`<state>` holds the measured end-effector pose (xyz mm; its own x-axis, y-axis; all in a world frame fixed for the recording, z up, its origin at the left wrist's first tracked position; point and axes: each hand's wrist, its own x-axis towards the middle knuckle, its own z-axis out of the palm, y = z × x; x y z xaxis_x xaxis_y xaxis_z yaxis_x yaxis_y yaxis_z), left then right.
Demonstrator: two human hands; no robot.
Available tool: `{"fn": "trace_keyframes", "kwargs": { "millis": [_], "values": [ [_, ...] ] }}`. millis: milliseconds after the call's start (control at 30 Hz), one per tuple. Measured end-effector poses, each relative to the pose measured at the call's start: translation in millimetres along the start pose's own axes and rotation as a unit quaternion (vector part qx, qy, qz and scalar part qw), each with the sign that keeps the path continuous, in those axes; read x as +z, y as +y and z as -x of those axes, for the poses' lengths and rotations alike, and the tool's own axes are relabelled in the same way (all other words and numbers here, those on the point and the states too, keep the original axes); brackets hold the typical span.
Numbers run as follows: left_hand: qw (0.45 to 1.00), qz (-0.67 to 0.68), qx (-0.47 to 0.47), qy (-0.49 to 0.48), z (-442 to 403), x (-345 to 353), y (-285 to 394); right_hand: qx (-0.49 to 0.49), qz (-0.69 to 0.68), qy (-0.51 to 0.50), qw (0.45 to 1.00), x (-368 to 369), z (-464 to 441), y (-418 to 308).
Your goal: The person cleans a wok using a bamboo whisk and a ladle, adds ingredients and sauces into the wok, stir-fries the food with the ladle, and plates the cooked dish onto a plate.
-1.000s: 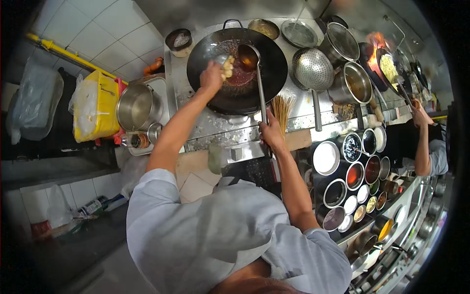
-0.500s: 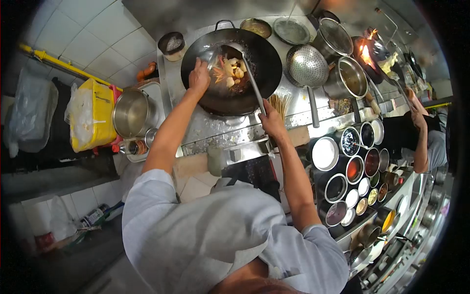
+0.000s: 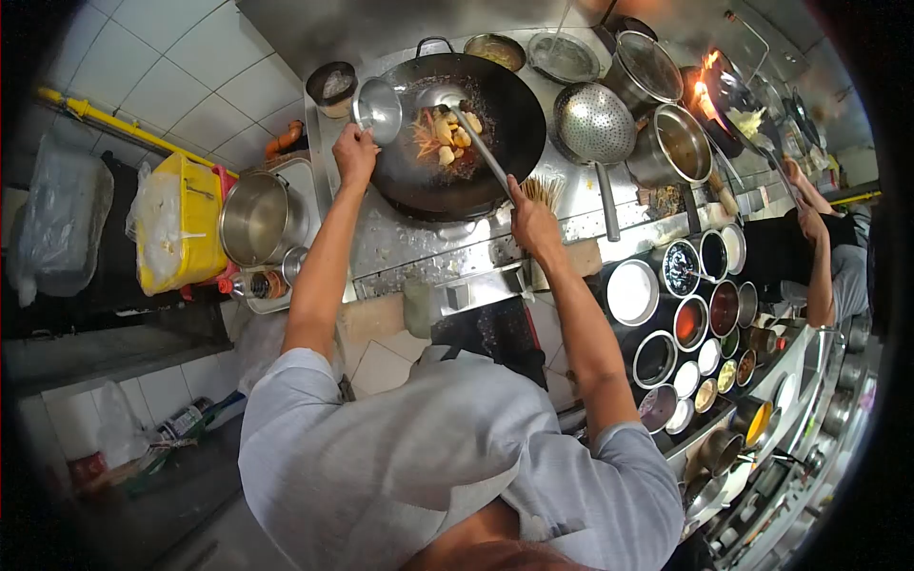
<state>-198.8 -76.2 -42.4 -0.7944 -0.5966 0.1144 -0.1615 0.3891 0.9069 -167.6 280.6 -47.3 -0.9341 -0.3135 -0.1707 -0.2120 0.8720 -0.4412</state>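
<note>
Left hand point(image 3: 355, 155): closed on the near edge of a metal bowl point(image 3: 379, 108). The bowl is tilted at the left side of the wok point(image 3: 517, 114), apart from the food; no food can be made out inside it. Whether it touches the wok rim cannot be told

Right hand point(image 3: 535, 226): grasping the handle of a long ladle point(image 3: 487, 162). The ladle head is inside the wok, at the far side of the food and close against it

Finding: pale chunks point(image 3: 446, 134) and orange strips point(image 3: 423, 140) lie together near the middle of the wok, with dark liquid visible about them. In my judgement, the bowl's load is already in the wok and tipping is complete, leaving the ladle as the tool engaged with the food

Surroundings: the wok is at the counter point(image 3: 400, 249). A bundled brush point(image 3: 542, 193) is just beside the right hand, not held. A small dark pan point(image 3: 331, 84) is close to the bowl, and a perforated strainer point(image 3: 594, 124) is to the right of the wok. Farther right, a co-worker's hand point(image 3: 812, 226) is near a second wok, beside open flame point(image 3: 704, 93)
</note>
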Motion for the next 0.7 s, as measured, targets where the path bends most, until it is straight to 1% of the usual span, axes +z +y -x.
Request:
{"fn": "trace_keyframes", "kwargs": {
  "millis": [33,67,100,167,200,233,300,333,367,400,433,467,500,533,567,600,633,667,700],
  "values": [
    [1.000,-0.001,0.003,-0.001,-1,-1,-6,-0.047,0.027,0.012,0.998,5,-1,9],
    [0.996,0.085,0.008,0.024,-3,-3,-13,-0.093,0.055,0.025,0.994,10,-2,19],
    [0.984,0.169,0.011,0.047,0,-4,-19,-0.089,0.052,0.025,0.994,3,2,23],
    [0.987,0.161,-0.008,0.029,20,-18,-2,-0.065,0.118,-0.038,0.990,-18,13,28],
    [0.980,0.196,-0.017,0.037,28,-22,3,-0.081,0.166,-0.010,0.983,-14,15,44],
    [0.971,0.233,-0.024,0.041,35,-24,10,-0.071,0.163,-0.005,0.984,-18,18,50],
    [0.968,0.247,-0.036,0.020,65,-28,41,-0.090,0.181,0.027,0.979,-33,38,66],
    [0.966,0.260,-0.011,-0.003,69,-25,32,-0.030,0.106,-0.045,0.993,-76,55,37],
    [0.967,0.250,-0.010,-0.037,84,-18,46,-0.033,0.051,0.026,0.998,-82,69,36],
    [0.965,0.259,-0.004,-0.045,108,-7,65,-0.106,0.024,0.152,0.982,-75,76,47],
    [0.968,0.236,-0.030,-0.079,130,6,83,-0.139,-0.058,0.243,0.958,-55,71,62],
    [0.964,0.240,-0.028,-0.111,163,19,110,-0.077,-0.125,0.292,0.945,-52,92,59],
    [0.940,0.284,-0.008,-0.189,184,35,115,-0.031,-0.234,0.290,0.928,-55,117,58],
    [0.920,0.315,-0.018,-0.233,214,54,125,0.019,-0.349,0.285,0.892,-53,146,61],
    [0.902,0.317,-0.017,-0.293,246,80,131,0.053,-0.462,0.284,0.839,-51,178,69],
    [0.881,0.323,-0.041,-0.344,280,101,137,0.087,-0.575,0.284,0.763,-53,220,76],
    [0.861,0.328,-0.064,-0.384,317,122,144,0.100,-0.678,0.279,0.673,-54,256,83],
    [0.833,0.327,-0.074,-0.440,358,138,160,0.095,-0.735,0.289,0.606,-36,278,99],
    [0.807,0.325,-0.085,-0.485,404,151,171,0.132,-0.740,0.340,0.565,-33,313,109]
  ]
}}
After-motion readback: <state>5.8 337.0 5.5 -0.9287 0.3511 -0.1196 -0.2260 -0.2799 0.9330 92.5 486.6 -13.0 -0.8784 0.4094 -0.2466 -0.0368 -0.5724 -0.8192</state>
